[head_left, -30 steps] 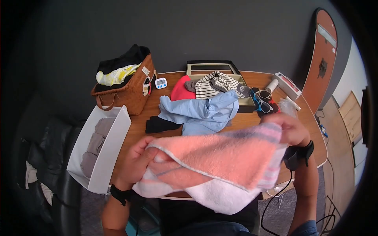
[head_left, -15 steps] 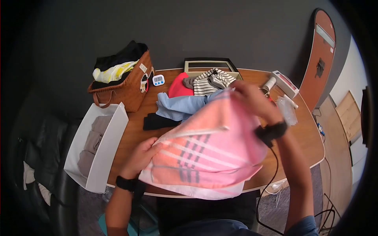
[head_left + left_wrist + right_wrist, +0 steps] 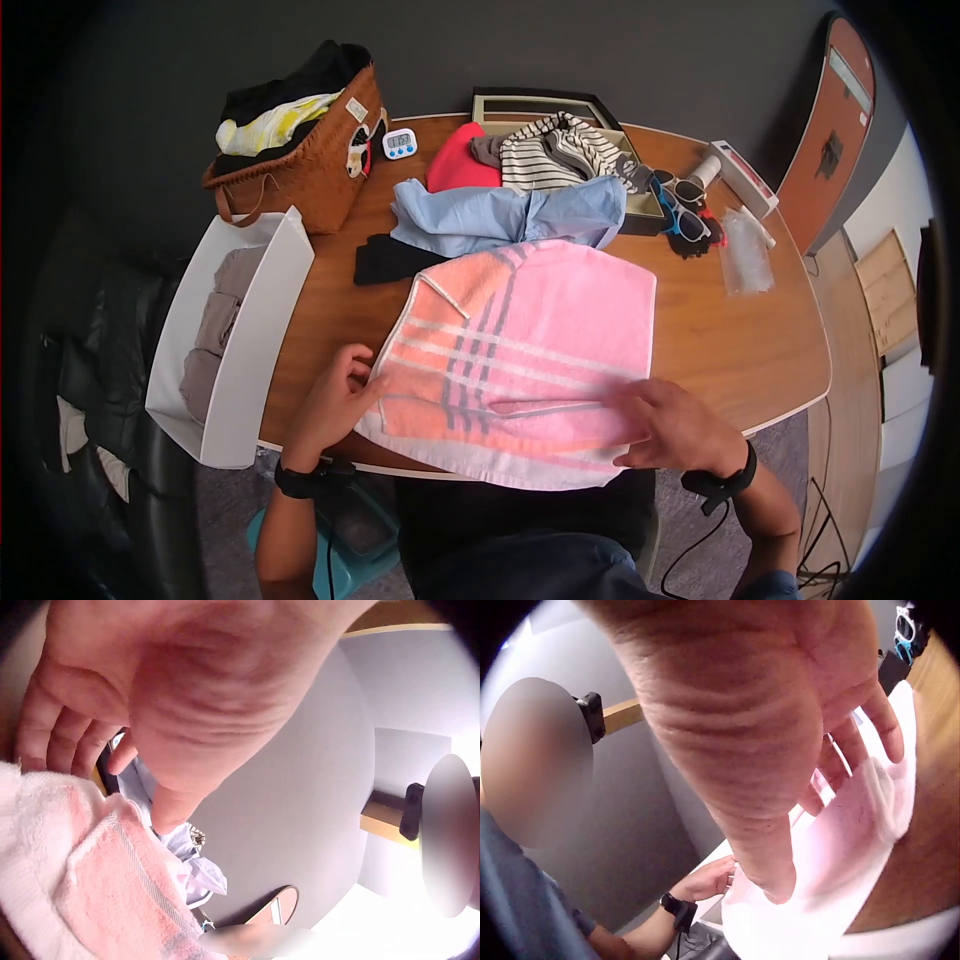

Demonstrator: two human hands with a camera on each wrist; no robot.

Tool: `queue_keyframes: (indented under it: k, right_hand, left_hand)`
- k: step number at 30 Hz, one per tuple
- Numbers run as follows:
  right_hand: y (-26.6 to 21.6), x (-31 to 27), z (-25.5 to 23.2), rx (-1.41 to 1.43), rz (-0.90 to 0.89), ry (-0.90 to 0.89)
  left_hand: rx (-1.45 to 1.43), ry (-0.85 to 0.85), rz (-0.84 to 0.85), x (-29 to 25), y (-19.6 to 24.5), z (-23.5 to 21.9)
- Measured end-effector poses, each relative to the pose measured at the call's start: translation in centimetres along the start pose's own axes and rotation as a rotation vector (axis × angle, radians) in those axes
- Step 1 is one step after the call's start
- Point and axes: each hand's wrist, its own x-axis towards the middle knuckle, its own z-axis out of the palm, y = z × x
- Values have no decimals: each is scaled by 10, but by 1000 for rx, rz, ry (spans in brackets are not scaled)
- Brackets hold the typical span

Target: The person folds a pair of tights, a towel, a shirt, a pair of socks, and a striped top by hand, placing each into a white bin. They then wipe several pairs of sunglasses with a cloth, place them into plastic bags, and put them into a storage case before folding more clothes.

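Observation:
A pink and peach towel [image 3: 585,310] with grey and white stripes lies spread on the wooden table, one corner folded over at the upper left. Its near edge reaches over the table's front edge, and a raised crease crosses its lower right part. At the left edge, my left hand [image 3: 335,405] has its fingers loosely bent, thumb pointing toward the cloth. The left wrist view shows the fingertips right at the towel's white border [image 3: 30,795]. Over the lower right side is my right hand [image 3: 685,430], fingers spread loosely and slightly blurred.
Behind the towel lie a light blue garment [image 3: 470,215], a black cloth [image 3: 395,260] and a box [image 3: 645,222] with striped clothing [image 3: 540,165]. At left stand a white bin [image 3: 265,350] and a brown basket [image 3: 310,185] of clothes. Sunglasses [image 3: 688,222] and a plastic bag [image 3: 747,255] lie at right.
The towel went from being held up and folded in both hands to lying spread on the table. My right hand swung up over the far side, then came back to the lower right, off its grip.

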Motion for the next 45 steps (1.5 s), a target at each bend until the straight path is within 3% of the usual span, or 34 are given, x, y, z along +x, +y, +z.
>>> queue_keyframes:
  k: [3, 5, 7, 14, 16, 21, 24, 26, 28, 30, 32, 36, 39, 42, 43, 45]
  right_hand:
    - [-3, -13, 13, 6, 30, 7]
    - [-4, -18, 21, -32, 71, 108]
    - [-1, -22, 28, -82, 43, 135]
    - [8, -26, 33, -150, -73, 260]
    - [0, -25, 28, -107, -86, 295]
    - [-14, -32, 27, -27, -122, 299]
    - [-19, -35, 31, -1, -166, 177]
    - [-26, -45, 38, 89, -31, 239]
    - [-23, -67, 52, 256, 71, 224]
    - [-20, -82, 65, 709, 311, -103]
    - [-22, -84, 80, 656, 327, -157]
    - [-17, -84, 116, 858, 250, -50]
    - [-32, -73, 128, 1405, 301, 101]
    - [-29, -75, 114, 1405, 315, 99]
    - [-30, -76, 98, 1276, 300, 130]
    - [-35, -78, 60, 1253, 269, 202]
  left_hand:
    - [132, -57, -65, -7, 14, -4]
    - [221, -92, -120, -14, 24, -4]
    - [366, -92, -47, -19, 26, -4]
    - [168, -39, 89, -21, -15, -9]
    - [-74, -98, -168, -18, -16, -16]
    - [-46, -87, -125, -18, -13, -23]
    - [-10, -102, -181, -19, -7, -23]
    - [136, -92, -122, -19, -6, -20]
    - [105, -67, -95, -22, -8, -17]
    - [72, -45, -61, -23, -3, -12]
    - [42, -128, -118, -26, 11, -13]
    - [46, -241, -82, -25, 0, -22]
    - [-24, -270, 15, -28, -9, -21]
    - [-92, -343, -87, -32, 8, -33]
    - [-92, -338, -83, -37, 25, -34]
    - [-530, -344, 51, -50, 68, -29]
